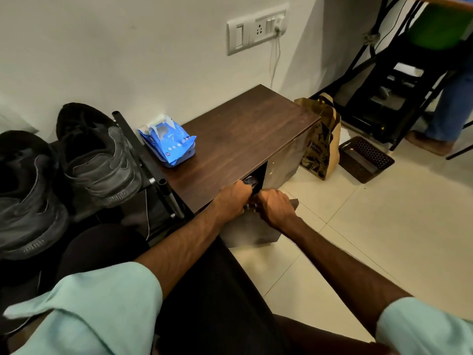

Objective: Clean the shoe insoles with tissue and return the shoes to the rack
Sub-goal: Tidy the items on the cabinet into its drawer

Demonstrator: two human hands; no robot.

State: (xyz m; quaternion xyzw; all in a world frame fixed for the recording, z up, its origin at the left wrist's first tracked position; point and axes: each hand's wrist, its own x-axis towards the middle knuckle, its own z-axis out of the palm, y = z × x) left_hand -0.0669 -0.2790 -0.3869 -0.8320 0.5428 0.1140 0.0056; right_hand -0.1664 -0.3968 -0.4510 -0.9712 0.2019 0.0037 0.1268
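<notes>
Both hands meet at 6 o'clock of the cabinet, at its open front. The left hand and the right hand have curled fingers around a dark thing in the opening, probably to pull it out; if they really grip it I cannot tell. The shoes stand on the rack at 9 o'clock, openings up. The tissue packet lies on the cabinet at 11 o'clock, its flap open, near for wiping.

dark wood-grain cabinet, glossy floor tiles
</notes>
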